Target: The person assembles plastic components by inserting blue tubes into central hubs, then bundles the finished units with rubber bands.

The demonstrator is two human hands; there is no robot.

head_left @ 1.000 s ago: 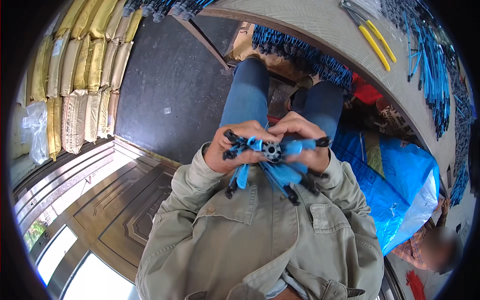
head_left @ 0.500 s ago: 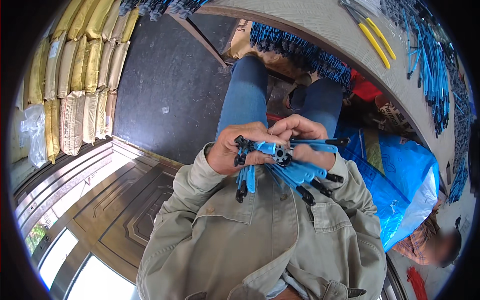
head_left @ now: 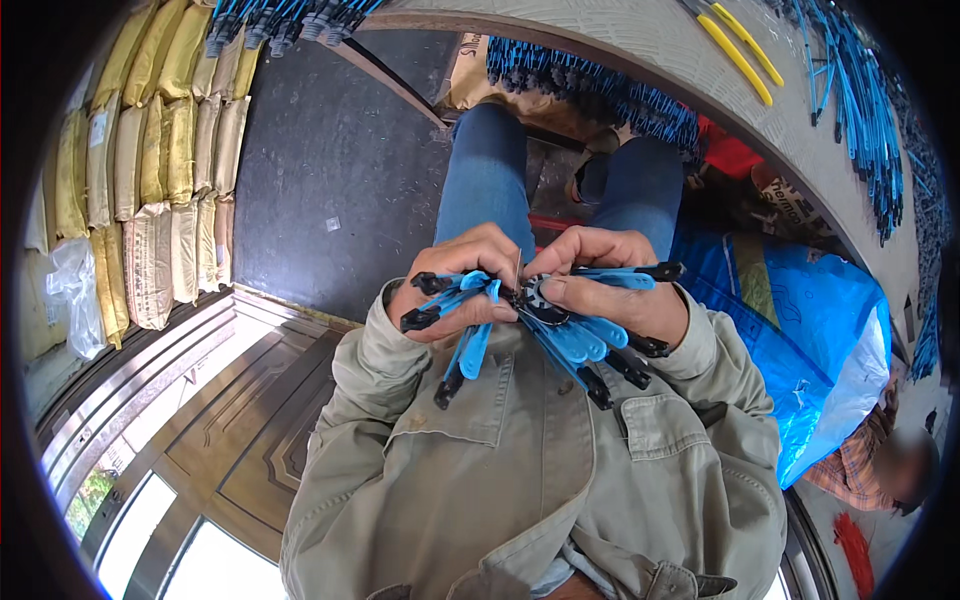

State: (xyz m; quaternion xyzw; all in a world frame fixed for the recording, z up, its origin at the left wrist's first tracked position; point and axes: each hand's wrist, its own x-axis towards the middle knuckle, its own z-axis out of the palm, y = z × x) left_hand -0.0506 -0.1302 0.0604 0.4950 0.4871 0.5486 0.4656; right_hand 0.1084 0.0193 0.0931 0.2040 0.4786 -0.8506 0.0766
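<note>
Two bare hands meet above a khaki jacket (head_left: 470,480). The left hand (head_left: 455,265), thumb and fingers closed, grips a bundle of blue strips (head_left: 477,352) with black ends (head_left: 447,392). The right hand (head_left: 625,295) has its thumb clamped on a dark toothed wheel (head_left: 533,292), between both sets of fingertips; more strips fan out below the right fingers. Fingertips hide where strips meet wheel, so one could sit crooked unnoticed. A slackening right thumb might let the wheel tip; dangling black ends could snag the jacket below.
</note>
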